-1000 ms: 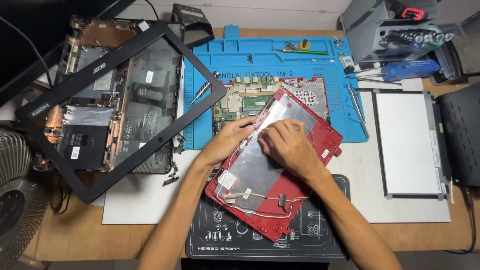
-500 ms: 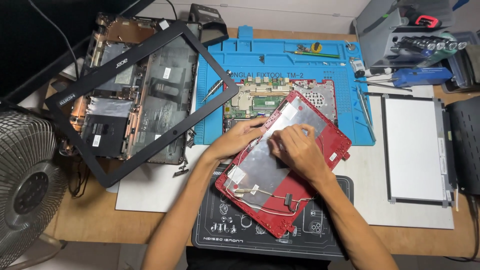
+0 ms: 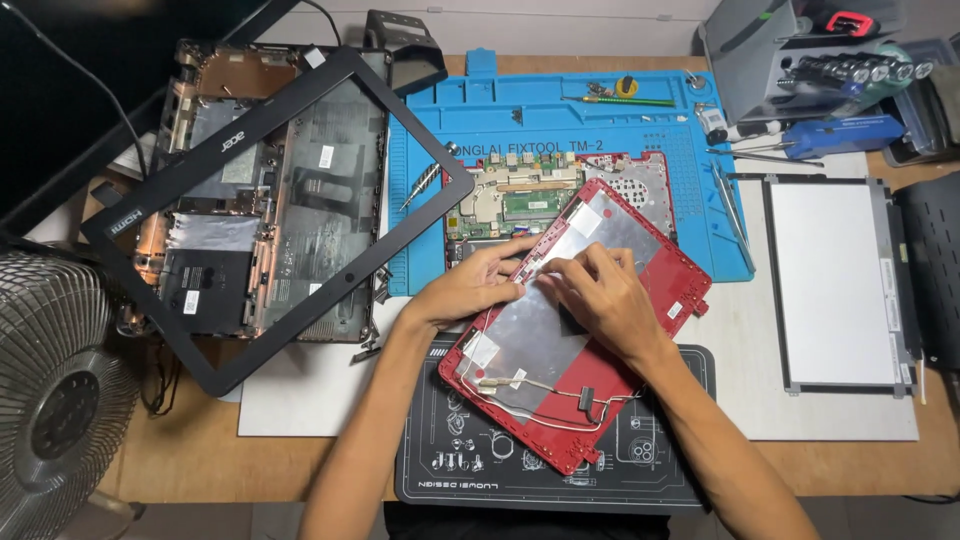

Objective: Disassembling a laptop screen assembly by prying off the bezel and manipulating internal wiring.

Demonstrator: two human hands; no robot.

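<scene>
Both hands are working on the red lid [image 3: 560,350], which is lying tilted across the black mat [image 3: 520,470] and the blue mat [image 3: 560,115]. Left hand [image 3: 475,285] is gripping its upper edge, right hand [image 3: 600,300] is pinching something tiny on the foil, can't tell what. Bezel [image 3: 270,215] is sitting off left.

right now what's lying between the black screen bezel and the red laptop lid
In the head view, between the black bezel and the red lid lie the blue repair mat's left edge and the left hand.
</scene>
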